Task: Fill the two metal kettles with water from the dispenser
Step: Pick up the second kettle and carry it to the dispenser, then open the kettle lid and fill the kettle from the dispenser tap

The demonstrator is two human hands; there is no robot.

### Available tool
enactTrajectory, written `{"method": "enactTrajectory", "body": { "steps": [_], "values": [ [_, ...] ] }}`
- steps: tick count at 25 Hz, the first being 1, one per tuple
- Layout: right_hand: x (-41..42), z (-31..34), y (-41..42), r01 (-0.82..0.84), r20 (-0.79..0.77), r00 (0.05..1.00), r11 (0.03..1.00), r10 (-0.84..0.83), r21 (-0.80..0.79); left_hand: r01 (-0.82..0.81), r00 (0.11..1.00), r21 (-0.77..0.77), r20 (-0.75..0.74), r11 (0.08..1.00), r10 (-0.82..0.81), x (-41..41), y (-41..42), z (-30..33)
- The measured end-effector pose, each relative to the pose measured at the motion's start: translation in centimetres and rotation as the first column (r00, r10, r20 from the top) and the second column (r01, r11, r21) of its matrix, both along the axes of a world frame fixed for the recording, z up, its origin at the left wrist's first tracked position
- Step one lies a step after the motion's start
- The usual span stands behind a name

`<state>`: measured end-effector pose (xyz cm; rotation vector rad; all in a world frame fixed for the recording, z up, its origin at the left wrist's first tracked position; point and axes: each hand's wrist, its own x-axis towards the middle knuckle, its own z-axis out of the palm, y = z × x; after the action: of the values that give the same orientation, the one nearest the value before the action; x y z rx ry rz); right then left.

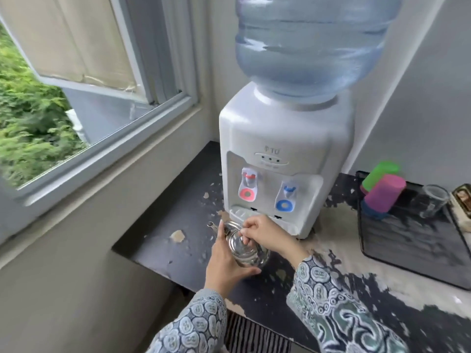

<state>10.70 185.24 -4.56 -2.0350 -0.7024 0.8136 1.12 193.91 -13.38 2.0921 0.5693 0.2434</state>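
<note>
Left hand [226,263] cups small shiny metal kettle [248,248], right hand [265,234] fingers pinch its lid near counter's front-left edge; unaligned with white dispenser's [277,138] taps, water likely spills.

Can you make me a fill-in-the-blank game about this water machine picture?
1. The metal kettle is held by ____ hands.
2. The dispenser has a red tap and a ____ tap.
3. The big water bottle sits on ____ of the dispenser.
4. The pink cup lies beside a ____ cup.

Missing words: two; blue; top; green
</note>
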Motion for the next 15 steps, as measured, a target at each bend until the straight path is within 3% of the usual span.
{"method": "enactTrajectory", "body": {
  "steps": [9,15],
  "values": [
    [3.0,-1.5,2.4,0.120,0.033,0.992,0.992,-0.119,-0.043,0.015,1.000,0.019,0.008,1.000,-0.015,3.6,2.2,-1.5],
    [5.6,-5.4,2.2,0.283,0.237,0.937,0.956,-0.257,-0.080,0.072,0.996,0.199,-0.073,0.977,-0.059,4.1,2.5,-2.4]
  ]
}}
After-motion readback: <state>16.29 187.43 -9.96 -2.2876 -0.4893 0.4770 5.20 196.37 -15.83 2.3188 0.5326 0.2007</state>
